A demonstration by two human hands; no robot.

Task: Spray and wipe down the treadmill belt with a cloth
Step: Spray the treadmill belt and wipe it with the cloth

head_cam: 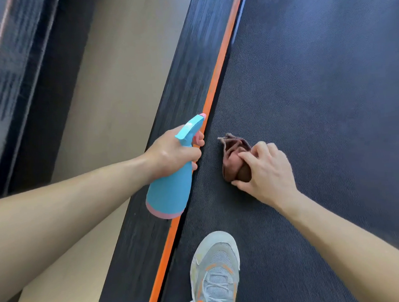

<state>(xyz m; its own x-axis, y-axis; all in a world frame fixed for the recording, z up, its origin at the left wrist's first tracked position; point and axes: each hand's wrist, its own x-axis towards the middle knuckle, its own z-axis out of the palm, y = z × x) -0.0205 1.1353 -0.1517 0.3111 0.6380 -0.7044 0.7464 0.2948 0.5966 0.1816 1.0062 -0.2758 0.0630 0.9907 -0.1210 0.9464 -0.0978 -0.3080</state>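
Observation:
The dark textured treadmill belt [318, 78] fills the right half of the view. My right hand [266, 170] grips a crumpled brown cloth [234, 158] and holds it down on the belt near its left edge. My left hand [173, 152] holds a light-blue spray bottle [172, 187] with a pink base by its neck, a finger on the pink trigger. The bottle hangs over the orange stripe, and its nozzle points up the belt.
An orange stripe [219, 72] runs between the belt and the black side rail [184, 77]. My grey sneaker [215, 271] with orange accents stands on the belt at the bottom. Beige floor [110, 86] lies to the left, and another dark machine edge [14, 75] sits at far left.

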